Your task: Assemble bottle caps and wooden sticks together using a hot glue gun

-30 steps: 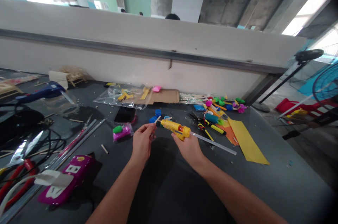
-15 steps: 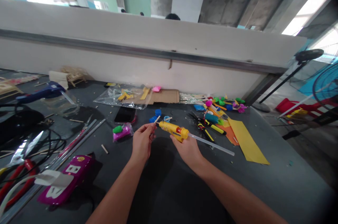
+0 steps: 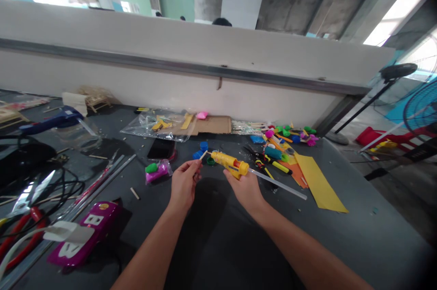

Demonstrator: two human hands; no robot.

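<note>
Between the fingertips of my left hand (image 3: 185, 181) is a short pale stick (image 3: 203, 155), pointing up and to the right. My right hand (image 3: 245, 186) is wrapped round a yellow glue gun (image 3: 229, 164), its nozzle turned left toward the stick's tip. A long clear glue stick (image 3: 282, 184) runs out of the gun's back end. Blue caps (image 3: 204, 146) lie just behind the stick, and a green ring (image 3: 210, 161) shows under the nozzle. Left of my left hand is a small bag (image 3: 157, 171) with purple and green pieces.
A purple power strip (image 3: 89, 235) and red-handled scissors (image 3: 25, 235) lie at the left, near a blue glue gun (image 3: 56, 119). Pliers (image 3: 264, 165), coloured pieces and a yellow sheet (image 3: 319, 183) are on the right. A phone (image 3: 161, 149) and cardboard (image 3: 215, 124) lie farther back.
The glue gun in my right hand has shifted slightly right, and its nozzle is now farther from my left fingertips. My left hand has hardly moved.
</note>
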